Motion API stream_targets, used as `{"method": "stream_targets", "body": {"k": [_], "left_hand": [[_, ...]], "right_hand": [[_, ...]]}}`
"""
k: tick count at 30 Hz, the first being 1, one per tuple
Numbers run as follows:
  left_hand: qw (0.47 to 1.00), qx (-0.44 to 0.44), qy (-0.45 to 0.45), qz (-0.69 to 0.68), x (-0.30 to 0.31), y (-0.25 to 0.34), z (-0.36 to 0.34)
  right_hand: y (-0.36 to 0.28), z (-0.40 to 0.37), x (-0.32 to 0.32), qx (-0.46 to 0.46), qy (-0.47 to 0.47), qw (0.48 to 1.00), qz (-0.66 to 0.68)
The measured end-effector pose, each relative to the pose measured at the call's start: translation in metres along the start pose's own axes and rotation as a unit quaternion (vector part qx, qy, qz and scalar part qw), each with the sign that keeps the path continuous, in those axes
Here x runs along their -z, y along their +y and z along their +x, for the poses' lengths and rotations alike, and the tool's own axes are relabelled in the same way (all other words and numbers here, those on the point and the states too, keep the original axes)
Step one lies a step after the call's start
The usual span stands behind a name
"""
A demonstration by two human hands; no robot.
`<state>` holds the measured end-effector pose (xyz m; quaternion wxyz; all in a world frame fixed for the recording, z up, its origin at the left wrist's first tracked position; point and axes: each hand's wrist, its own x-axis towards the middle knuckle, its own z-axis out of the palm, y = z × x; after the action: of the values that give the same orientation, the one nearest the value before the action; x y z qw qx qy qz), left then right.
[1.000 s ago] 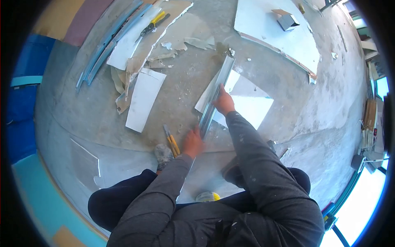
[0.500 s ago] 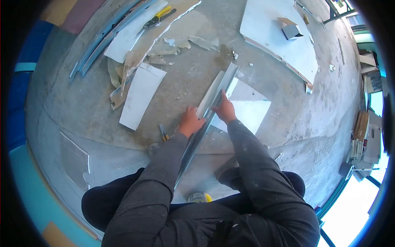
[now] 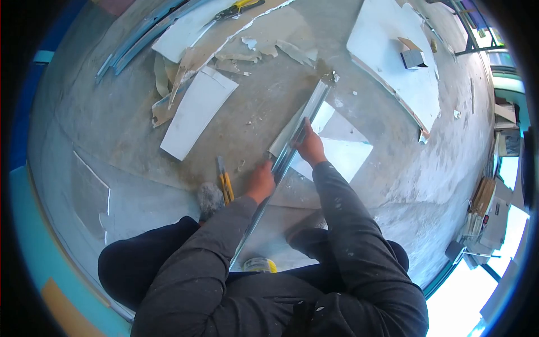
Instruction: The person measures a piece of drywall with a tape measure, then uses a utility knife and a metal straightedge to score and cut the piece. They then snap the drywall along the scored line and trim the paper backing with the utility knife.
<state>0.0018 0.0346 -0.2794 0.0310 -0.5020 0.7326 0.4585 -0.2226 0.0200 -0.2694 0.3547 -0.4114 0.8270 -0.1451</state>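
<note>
A long shiny metal channel [image 3: 318, 100] runs diagonally across the middle, its lower end passing down between my forearms. My left hand [image 3: 261, 182] is closed around its lower left side. Higher up, my right hand [image 3: 310, 147] grips the channel from the right, fingers bent over the edge. Beneath and beside it on the floor lie white board pieces [image 3: 343, 157]. A utility knife [image 3: 225, 181] with a yellow-orange handle rests left of my left hand, close to a greyish, fuzzy-looking object [image 3: 210, 199].
Yellow-handled snips [image 3: 240, 8] lie on board scraps at the upper left, near bluish metal strips [image 3: 147, 48]. A white offcut [image 3: 199, 112] sits left of centre. A large white board [image 3: 393, 62] at upper right carries a small box [image 3: 414, 58]. A yellow-rimmed container [image 3: 259, 265] stands between my legs.
My left hand has shifted down along the channel, and more of the channel's grooved face shows. My right hand keeps its grip. The camera view has shifted slightly.
</note>
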Motion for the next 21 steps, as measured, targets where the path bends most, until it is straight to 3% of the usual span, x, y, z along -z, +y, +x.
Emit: {"method": "stream_targets", "body": {"k": [21], "left_hand": [[1.000,0.014,-0.023,-0.008,-0.002,-0.004,0.005]], "right_hand": [[0.011,0.007,-0.008,0.001,0.002,1.000,0.023]]}}
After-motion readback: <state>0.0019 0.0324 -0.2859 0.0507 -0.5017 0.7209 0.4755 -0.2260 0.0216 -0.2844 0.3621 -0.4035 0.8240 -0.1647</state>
